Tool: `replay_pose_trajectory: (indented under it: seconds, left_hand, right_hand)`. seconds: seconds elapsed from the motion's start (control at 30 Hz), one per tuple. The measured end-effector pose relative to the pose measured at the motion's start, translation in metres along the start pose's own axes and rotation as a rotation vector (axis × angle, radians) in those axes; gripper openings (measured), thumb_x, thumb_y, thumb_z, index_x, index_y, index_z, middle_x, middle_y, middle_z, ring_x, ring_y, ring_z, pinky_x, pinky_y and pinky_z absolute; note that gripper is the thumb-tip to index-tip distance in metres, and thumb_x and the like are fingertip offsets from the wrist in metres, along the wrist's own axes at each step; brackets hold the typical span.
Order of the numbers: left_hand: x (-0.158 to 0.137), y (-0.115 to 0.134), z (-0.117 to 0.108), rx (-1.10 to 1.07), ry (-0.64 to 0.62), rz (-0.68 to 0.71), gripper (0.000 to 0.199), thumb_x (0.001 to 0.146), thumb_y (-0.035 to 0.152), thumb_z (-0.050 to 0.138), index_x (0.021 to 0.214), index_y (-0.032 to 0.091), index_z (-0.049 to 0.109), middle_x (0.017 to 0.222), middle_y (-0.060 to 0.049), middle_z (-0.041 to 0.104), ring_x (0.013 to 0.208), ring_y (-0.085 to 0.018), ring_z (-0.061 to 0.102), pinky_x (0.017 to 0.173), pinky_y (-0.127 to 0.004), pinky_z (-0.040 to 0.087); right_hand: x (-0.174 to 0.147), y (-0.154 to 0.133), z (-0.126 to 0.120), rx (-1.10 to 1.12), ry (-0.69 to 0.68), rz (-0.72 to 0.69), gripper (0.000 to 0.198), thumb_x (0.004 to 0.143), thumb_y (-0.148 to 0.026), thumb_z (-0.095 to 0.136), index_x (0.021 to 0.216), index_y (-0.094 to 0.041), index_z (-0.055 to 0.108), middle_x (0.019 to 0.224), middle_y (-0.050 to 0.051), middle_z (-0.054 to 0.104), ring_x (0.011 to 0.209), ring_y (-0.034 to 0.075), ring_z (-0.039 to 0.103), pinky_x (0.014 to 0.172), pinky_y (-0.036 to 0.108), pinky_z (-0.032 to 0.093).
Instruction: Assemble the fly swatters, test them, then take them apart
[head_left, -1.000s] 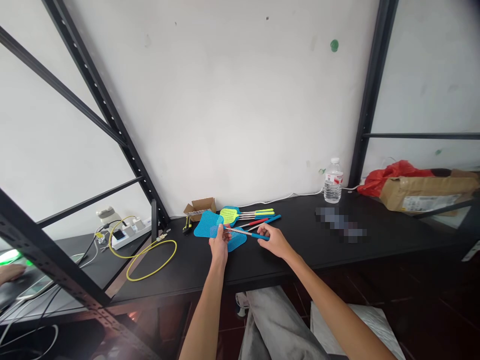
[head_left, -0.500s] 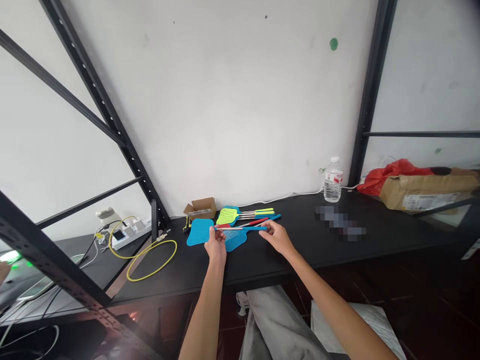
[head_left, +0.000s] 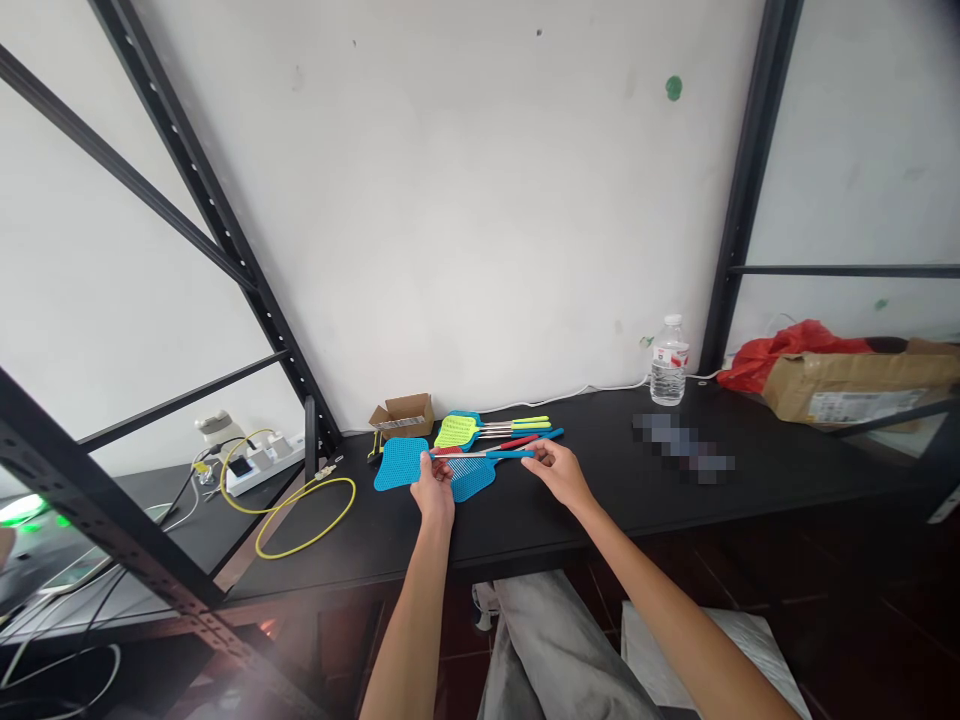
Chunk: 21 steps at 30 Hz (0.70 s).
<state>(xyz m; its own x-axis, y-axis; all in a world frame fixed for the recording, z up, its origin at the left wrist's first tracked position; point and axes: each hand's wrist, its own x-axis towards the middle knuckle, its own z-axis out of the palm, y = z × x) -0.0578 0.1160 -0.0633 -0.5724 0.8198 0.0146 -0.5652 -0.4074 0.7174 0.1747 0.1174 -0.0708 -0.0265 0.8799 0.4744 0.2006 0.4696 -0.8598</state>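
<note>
Looking through the head camera, I use the small carton (head_left: 409, 418) by the wall as my landmark. Just in front of it, the left hand (head_left: 435, 490) has thumb and fingers pinched on the shaft of the held blue swatter (head_left: 401, 464), near its mesh head; the right hand (head_left: 557, 470) pinches the handle end. Right of the carton lie yellow-green swatters (head_left: 456, 432); nearer me, a red-handled swatter (head_left: 519, 441) and a second blue swatter (head_left: 472, 482) crowd behind and under my hold. Left of the carton, a black rack post (head_left: 217, 225) stands between it and the power strip (head_left: 244, 484), with a yellow cable (head_left: 355, 490) looped nearer me. Far right of the carton, a cardboard box (head_left: 795, 385) with a red bag (head_left: 772, 345) is cut off by the frame edge; short of it, a pixelated patch (head_left: 682, 445) is unreadable. My left hand hides part of the second blue swatter. The carton's flaps stand open, its inside hard to see; well right of it, the bottle (head_left: 667, 378) holds clear liquid.
</note>
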Motion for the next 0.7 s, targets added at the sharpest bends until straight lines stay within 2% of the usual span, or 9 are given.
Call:
replay_pose_trajectory:
  seconds: [0.17, 0.43, 0.57, 0.7]
  left_hand:
    - [0.0002, -0.0004, 0.0001, 0.033, -0.034, 0.012, 0.048, 0.072, 0.052, 0.075, 0.092, 0.009, 0.073, 0.071, -0.003, 0.063, 0.055, -0.008, 0.051, 0.056, -0.025, 0.043]
    - [0.0015, -0.0007, -0.0007, 0.033, -0.044, 0.011, 0.046, 0.073, 0.053, 0.073, 0.091, 0.011, 0.071, 0.068, -0.001, 0.061, 0.054, -0.008, 0.051, 0.057, -0.025, 0.043]
    - [0.0034, -0.003, -0.0028, 0.101, -0.106, 0.027, 0.047, 0.071, 0.056, 0.073, 0.086, 0.011, 0.07, 0.067, -0.001, 0.061, 0.054, -0.009, 0.053, 0.057, -0.026, 0.043]
    - [0.0006, -0.0018, -0.0015, 0.146, -0.151, 0.021, 0.048, 0.071, 0.057, 0.072, 0.085, 0.011, 0.07, 0.066, -0.001, 0.06, 0.053, -0.009, 0.053, 0.056, -0.027, 0.043]
  right_hand:
    - [0.0003, 0.0018, 0.0, 0.038, 0.001, 0.013, 0.028, 0.075, -0.043, 0.069, 0.089, -0.019, 0.071, 0.072, 0.001, 0.061, 0.066, 0.017, 0.056, 0.062, 0.028, 0.044]
    - [-0.0018, -0.0042, -0.0026, 0.037, -0.026, 0.026, 0.031, 0.075, -0.047, 0.07, 0.086, -0.018, 0.073, 0.072, 0.003, 0.066, 0.068, 0.019, 0.06, 0.063, 0.028, 0.044]
    - [-0.0026, -0.0068, -0.0037, -0.007, -0.054, 0.04, 0.038, 0.082, -0.054, 0.061, 0.072, -0.019, 0.071, 0.065, 0.003, 0.066, 0.065, 0.02, 0.061, 0.06, 0.027, 0.043]
    - [-0.0031, -0.0075, -0.0039, -0.054, -0.088, 0.057, 0.05, 0.087, -0.06, 0.052, 0.059, -0.02, 0.066, 0.053, 0.001, 0.058, 0.053, 0.016, 0.056, 0.054, 0.026, 0.039]
